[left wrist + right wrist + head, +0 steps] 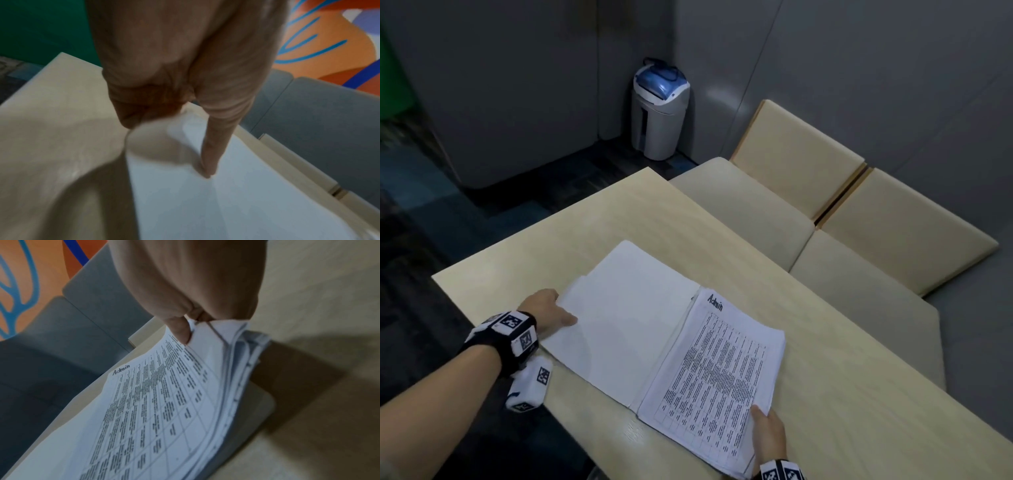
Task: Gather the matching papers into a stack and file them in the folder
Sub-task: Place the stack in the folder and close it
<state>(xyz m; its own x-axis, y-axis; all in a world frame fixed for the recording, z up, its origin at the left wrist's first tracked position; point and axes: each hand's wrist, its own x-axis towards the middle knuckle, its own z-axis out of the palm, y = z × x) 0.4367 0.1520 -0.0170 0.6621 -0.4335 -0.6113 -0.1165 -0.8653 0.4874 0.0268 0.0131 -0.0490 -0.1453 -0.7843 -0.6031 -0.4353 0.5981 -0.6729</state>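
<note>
papers (717, 373) pinched at near corner by right grip (768, 433) | left grip (548, 310) pinching folder (619, 315) flap

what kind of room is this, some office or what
Probably an office or meeting room. A grey paper shredder with a blue top stands in the corner, cream cushioned chairs line a pale wooden table, and a white folder lies open beside a printed stack of papers headed "Admin".
</note>
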